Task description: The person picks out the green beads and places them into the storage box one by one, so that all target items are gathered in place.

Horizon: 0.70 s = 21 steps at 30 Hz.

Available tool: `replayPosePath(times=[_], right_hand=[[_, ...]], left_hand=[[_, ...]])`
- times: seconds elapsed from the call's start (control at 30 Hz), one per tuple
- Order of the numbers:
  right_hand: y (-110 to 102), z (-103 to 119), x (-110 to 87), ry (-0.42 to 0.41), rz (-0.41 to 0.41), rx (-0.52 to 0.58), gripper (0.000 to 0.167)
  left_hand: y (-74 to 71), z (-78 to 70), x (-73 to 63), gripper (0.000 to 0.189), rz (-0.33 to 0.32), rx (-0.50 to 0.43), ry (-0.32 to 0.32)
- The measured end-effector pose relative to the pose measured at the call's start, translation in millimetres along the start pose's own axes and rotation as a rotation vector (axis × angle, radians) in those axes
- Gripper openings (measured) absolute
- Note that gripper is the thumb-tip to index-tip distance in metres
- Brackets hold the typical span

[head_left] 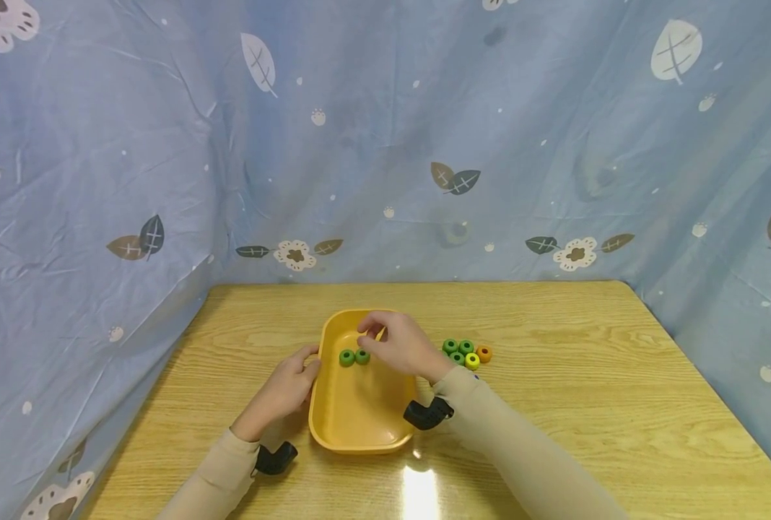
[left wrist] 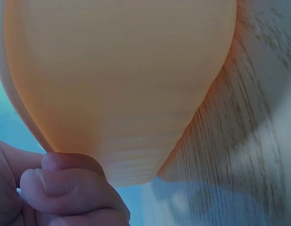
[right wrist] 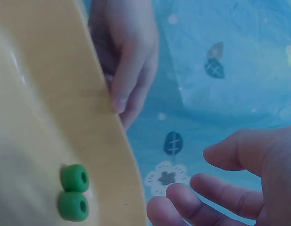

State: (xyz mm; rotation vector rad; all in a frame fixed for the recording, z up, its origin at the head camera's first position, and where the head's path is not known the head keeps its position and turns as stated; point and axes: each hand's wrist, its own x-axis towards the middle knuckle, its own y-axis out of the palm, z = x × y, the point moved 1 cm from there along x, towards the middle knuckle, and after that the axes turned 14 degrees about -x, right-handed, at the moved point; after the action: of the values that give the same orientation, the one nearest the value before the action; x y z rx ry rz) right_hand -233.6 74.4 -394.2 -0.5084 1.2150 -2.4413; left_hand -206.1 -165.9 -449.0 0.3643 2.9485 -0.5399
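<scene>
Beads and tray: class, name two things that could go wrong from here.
1. The right hand hovers open just above the two green beads in the tray; a careless sweep might knock them about.
2. The loose beads sit unguarded on the table beside the right sleeve, which could roll them away.

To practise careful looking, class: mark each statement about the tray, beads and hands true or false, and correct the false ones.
1. Two green beads lie inside the yellow tray. True.
2. The right hand pinches a bead. False: its fingers hang relaxed above the tray, and the right wrist view shows them holding nothing.
3. The left hand touches the tray's left rim. True.
4. An orange bead lies inside the tray. False: it lies on the wooden table, right of the tray, beside three green beads and a yellow bead.
5. The tray is turned upside down. False: it stands open side up.
</scene>
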Motion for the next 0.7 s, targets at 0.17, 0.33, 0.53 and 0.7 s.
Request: replayPosePath(times=[0.17,0.33,0.53,0.7], right_hand=[[-10,1,-16.0,-0.002,-0.033,0.031,0.015],[-17,-2,-33.6,0.003,-0.051,0.036,0.015],[-23,-14,-56.4,0.005,-0.082,0.032,0.013],[-27,-27,-70.6,0.037,-0.105,0.022,0.012]], left_hand=[[-0.3,-1.2,-0.7,0.046,0.007,-0.009,-0.001],[0.1,-0.8,-1.2,0.046,0.005,-0.010,0.002],[0.4,0.0,-0.9,0.046,0.005,-0.010,0.001],[0.1,-1.1,0.0,0.046,0.001,0.006,0.002]])
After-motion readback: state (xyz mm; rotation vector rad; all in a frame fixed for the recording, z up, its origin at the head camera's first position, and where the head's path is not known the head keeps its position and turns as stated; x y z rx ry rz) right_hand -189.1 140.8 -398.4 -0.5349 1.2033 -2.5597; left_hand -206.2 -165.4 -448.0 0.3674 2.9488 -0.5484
